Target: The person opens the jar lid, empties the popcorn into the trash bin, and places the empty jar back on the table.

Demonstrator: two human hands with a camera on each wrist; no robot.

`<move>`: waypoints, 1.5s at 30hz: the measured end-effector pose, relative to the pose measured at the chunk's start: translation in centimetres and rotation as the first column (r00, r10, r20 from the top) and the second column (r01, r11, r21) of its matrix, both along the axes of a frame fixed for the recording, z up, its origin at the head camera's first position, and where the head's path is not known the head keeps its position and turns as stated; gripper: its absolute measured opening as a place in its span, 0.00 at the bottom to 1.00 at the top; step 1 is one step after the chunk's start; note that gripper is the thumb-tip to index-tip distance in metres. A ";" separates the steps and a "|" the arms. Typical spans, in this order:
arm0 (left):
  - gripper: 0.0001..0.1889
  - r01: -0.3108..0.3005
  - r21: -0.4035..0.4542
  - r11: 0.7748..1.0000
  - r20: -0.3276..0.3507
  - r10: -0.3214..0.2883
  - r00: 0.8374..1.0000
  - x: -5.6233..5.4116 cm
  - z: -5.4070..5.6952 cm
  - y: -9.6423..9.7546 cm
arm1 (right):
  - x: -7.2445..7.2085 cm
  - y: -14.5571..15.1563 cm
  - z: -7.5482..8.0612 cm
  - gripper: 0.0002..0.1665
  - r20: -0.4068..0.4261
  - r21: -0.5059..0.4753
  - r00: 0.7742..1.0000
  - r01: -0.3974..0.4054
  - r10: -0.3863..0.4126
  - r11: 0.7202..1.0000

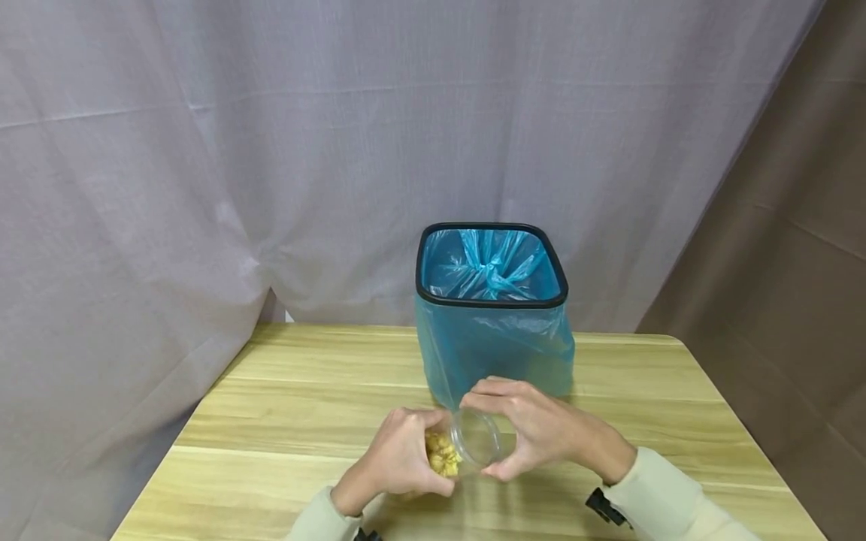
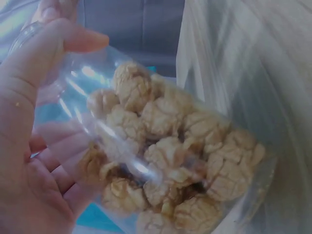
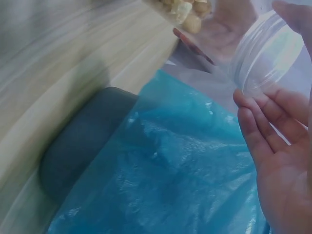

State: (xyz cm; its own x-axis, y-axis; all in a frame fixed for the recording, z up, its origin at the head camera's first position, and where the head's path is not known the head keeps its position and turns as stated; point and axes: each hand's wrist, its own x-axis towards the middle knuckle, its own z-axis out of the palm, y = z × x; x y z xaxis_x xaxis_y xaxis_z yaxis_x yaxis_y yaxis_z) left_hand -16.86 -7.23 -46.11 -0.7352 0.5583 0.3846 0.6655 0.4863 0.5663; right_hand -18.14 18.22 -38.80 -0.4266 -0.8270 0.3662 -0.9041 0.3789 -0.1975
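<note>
My left hand (image 1: 406, 454) grips a clear plastic jar (image 2: 78, 73) around its side, thumb on one side and fingers on the other. Round golden popcorn (image 2: 165, 141) fills much of the jar, which lies tilted on its side with its mouth toward my right hand. That right hand (image 1: 531, 428) holds a clear round lid (image 1: 479, 438) by its rim, between thumb and fingers. In the right wrist view the lid (image 3: 268, 53) is right at the jar's mouth. Both hands are above the wooden table, in front of the bin.
A bin with a black rim (image 1: 494, 303) and a blue bag lining (image 1: 501, 346) stands at the back of the wooden table (image 1: 284, 406). The bag's bunched knot (image 1: 492, 278) shows inside. Grey curtain (image 1: 338, 150) hangs behind, brown cloth (image 1: 778, 300) at right.
</note>
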 end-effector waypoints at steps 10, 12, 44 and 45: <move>0.28 0.311 0.113 0.944 0.160 -0.326 0.932 -0.5 -0.3 -1.3 | 1.2 -1.2 1.8 0.48 -0.069 0.058 0.984 -0.161 0.165 0.985; 0.25 0.349 0.116 0.930 0.192 -0.366 0.911 -0.5 -0.3 -1.5 | 1.7 -1.4 2.1 0.49 -0.055 0.089 0.982 -0.175 0.180 0.981; 0.33 0.031 -0.007 1.000 0.000 -0.031 1.000 -0.3 0.1 -1.2 | 2.1 -2.4 0.5 0.41 0.286 -0.021 0.902 0.343 -0.323 0.939; 0.33 0.024 -0.013 1.000 -0.004 -0.024 1.000 -0.2 0.1 -1.2 | 2.1 -2.4 0.4 0.39 0.283 -0.025 0.901 0.348 -0.328 0.937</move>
